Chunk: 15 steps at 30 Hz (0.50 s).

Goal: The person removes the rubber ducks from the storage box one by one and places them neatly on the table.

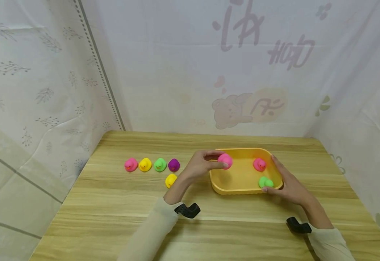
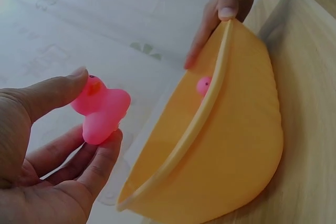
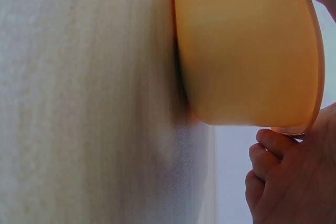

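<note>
My left hand (image 1: 199, 166) pinches a pink rubber duck (image 2: 105, 113) between thumb and fingers, above the left end of a yellow plastic tub (image 1: 238, 178). In the left wrist view the duck is apart from the tub's rim. At the tub's right end, my right hand (image 1: 291, 185) grips the rim, thumb on the near corner and fingers along the far side. Inside the tub, a second pink duck (image 1: 259, 165) sits toward the right, and a green duck (image 1: 266, 182) lies in the near right corner by the right thumb.
Left of the tub, a row on the wooden table (image 1: 111, 217) has a pink duck (image 1: 131, 165), a yellow duck (image 1: 145, 164), a green duck (image 1: 160, 165) and a purple duck (image 1: 174, 165). Another yellow duck (image 1: 170, 180) is partly hidden by the left wrist. Patterned curtains (image 1: 163, 72) hang behind.
</note>
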Motion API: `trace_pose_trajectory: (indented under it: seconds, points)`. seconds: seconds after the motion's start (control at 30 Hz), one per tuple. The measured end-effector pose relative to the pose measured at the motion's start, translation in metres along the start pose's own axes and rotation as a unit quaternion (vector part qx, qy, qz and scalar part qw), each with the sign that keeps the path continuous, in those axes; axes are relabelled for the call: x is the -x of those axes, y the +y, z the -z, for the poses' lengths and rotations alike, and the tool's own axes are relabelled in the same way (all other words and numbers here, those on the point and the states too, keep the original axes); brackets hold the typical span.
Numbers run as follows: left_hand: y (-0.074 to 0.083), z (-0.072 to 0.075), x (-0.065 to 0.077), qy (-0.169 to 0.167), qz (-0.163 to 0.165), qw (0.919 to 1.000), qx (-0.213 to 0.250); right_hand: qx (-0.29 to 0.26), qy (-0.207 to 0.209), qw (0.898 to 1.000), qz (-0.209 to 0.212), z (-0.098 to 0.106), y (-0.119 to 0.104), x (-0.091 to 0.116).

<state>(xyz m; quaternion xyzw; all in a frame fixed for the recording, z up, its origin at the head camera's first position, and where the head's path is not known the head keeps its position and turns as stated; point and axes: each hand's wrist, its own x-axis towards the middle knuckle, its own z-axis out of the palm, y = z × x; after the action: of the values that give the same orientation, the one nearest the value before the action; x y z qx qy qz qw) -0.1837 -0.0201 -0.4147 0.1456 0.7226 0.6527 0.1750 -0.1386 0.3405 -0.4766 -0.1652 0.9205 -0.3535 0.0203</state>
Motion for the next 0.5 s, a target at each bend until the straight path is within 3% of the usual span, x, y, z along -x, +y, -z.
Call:
trace_pose_trajectory:
  seconds: [0.5]
  points:
    - [0.003,0.031,0.017,0.028,0.012,0.9993,0.021,-0.001,-0.001,1.000,0.000,0.000,0.000,0.001]
